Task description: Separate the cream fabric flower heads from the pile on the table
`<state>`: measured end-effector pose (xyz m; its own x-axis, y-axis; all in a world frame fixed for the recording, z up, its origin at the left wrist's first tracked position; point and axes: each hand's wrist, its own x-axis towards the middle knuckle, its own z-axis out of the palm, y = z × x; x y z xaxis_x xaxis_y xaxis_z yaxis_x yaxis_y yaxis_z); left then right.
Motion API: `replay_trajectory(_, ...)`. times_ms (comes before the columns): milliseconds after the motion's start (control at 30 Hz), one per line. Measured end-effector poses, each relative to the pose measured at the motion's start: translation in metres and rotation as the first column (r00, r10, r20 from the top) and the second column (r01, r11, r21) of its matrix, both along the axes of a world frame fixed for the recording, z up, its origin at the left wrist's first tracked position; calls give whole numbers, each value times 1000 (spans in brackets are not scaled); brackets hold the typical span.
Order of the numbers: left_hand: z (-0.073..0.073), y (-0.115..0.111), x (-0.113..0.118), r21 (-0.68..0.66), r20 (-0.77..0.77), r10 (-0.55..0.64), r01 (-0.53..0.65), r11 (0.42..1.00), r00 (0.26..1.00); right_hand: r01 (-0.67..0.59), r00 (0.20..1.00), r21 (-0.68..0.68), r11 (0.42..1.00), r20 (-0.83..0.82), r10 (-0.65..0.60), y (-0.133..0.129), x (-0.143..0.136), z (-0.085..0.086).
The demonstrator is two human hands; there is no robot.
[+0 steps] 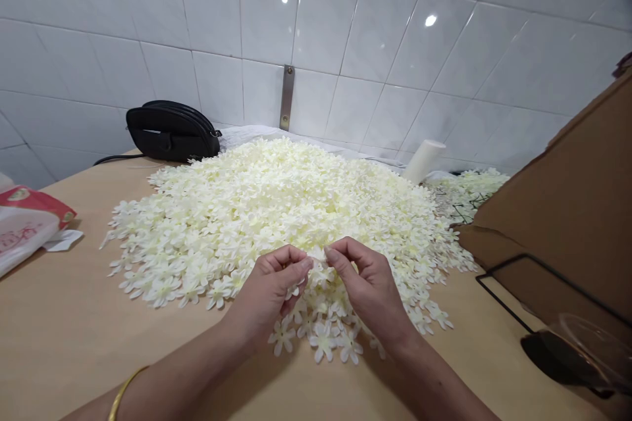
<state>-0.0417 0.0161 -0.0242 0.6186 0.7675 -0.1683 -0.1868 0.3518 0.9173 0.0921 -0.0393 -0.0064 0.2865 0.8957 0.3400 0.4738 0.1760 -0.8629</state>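
A wide heap of pale cream artificial flowers (276,191) covers the middle of the table. Over its near edge, my left hand (276,283) is closed, thumb pressed to the index finger on a white artificial flower, with more petals showing under its fingers. My right hand (368,283) pinches the same small whitish bit from the other side; the fingertips of both hands nearly meet. What exactly lies between the tips is partly hidden. Below the hands, several single flowers (323,340) lie flat with their petals spread.
A black bag (172,131) stands at the back left. At left lies a red and white packet (29,223). A white roll (424,161) leans behind the heap. On the right are a brown cardboard box (557,210) and dark-lensed glasses (563,358). A tiled wall (326,26) rises behind.
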Motion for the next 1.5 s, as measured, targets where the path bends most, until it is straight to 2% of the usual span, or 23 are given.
replay_trajectory(167,3,0,1,25,-26,12,-11,1000,1000,137,988,78,988,62,-142,7,8,-4)
replay_trajectory(267,11,1,3,-25,-65,60,-62,998,996,187,980,90,978,47,-192,13,14,-5)
replay_trajectory(367,23,5,4,-85,-85,113,-120,989,990,195,976,97,976,81,-203,20,20,-1)
replay_trajectory(500,39,15,3,-128,-26,195,-197,972,980,175,958,144,974,204,-202,31,23,11)
replay_trajectory(633,46,18,0,-180,46,255,-243,953,966,154,939,205,967,275,-207,49,15,16)
replay_trajectory(800,42,17,-9,-200,38,372,-358,912,927,147,922,221,964,322,-215,73,3,12)
replay_trajectory(933,35,20,-17,-231,51,413,-391,891,909,207,908,256,944,308,-283,72,11,13)
replay_trajectory(1033,33,24,-18,-227,100,392,-363,904,914,211,913,259,943,291,-284,56,16,15)
replay_trajectory(1233,29,25,-7,-233,154,311,-272,934,938,101,971,186,977,198,-138,19,-2,8)
replay_trajectory(1400,20,19,-4,-231,180,230,-186,955,956,-4,981,157,988,191,-26,10,-22,3)
replay_trajectory(1500,17,17,-5,-206,187,198,-159,966,962,-10,982,144,989,186,-18,10,-25,0)
